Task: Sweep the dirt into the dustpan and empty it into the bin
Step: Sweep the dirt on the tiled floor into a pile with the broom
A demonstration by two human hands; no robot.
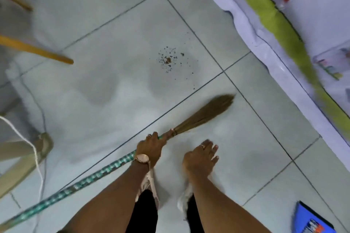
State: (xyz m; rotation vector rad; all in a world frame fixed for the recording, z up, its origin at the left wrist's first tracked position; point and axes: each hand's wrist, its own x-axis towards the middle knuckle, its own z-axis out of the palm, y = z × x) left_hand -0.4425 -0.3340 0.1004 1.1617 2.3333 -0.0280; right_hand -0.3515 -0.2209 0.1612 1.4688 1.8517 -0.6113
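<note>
A small scatter of brown dirt (168,60) lies on the pale tiled floor, ahead of me. My left hand (151,147), with a watch on the wrist, grips a broom's green-and-white patterned handle (79,185) just below its brown bristle head (208,111). The bristles rest on the floor, to the right of and nearer to me than the dirt. My right hand (202,157) hovers with fingers spread and holds nothing. A blue dustpan (310,219) lies at the bottom right corner, only partly in view.
Wooden furniture legs (37,51) stand at the left, with a white cord (36,153) trailing across the floor. A white and lime-green sheet (280,24) with a red sign runs along the right side. My feet (149,189) are below the hands.
</note>
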